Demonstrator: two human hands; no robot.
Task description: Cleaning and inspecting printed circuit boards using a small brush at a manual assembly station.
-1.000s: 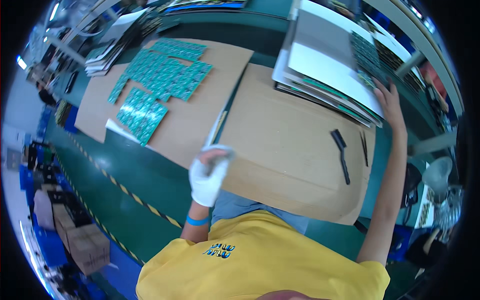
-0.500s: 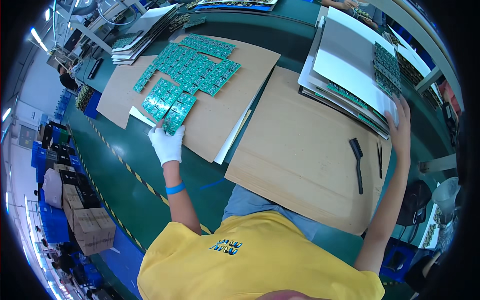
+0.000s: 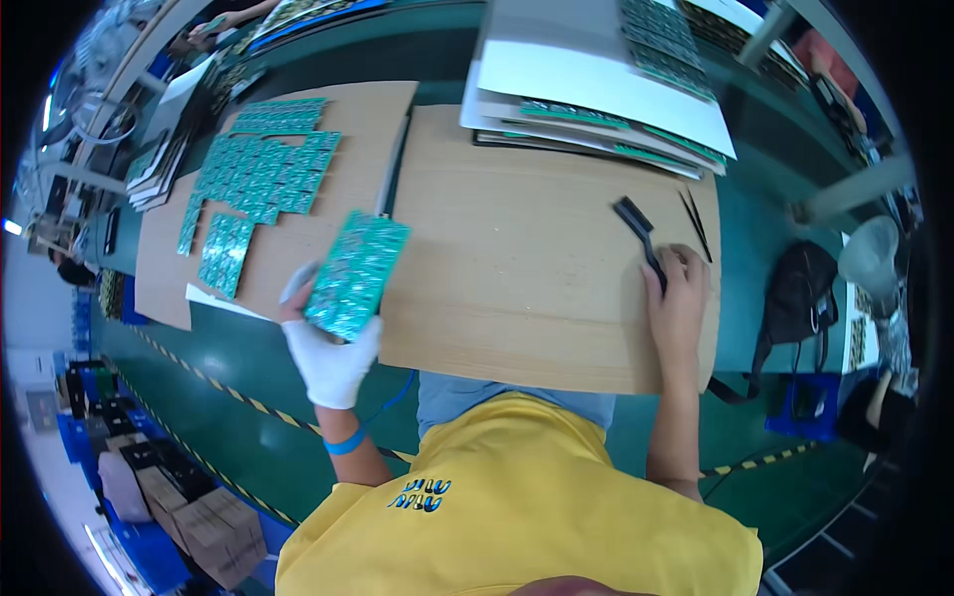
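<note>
Fingers of the gloved left hand (image 3: 331, 360) pinch a green circuit board panel (image 3: 358, 274) by its lower edge, holding it tilted above the seam between two cardboard sheets. Right hand (image 3: 678, 298), bare, lies curled on the right cardboard sheet (image 3: 527, 268), fingertips closed on the handle of a black brush (image 3: 638, 226). Tweezers (image 3: 696, 224) lie just beside the brush. More green boards (image 3: 260, 177) are laid flat on the left cardboard sheet (image 3: 358, 119). Stacked paper-separated panels (image 3: 596, 94) sit beyond.
</note>
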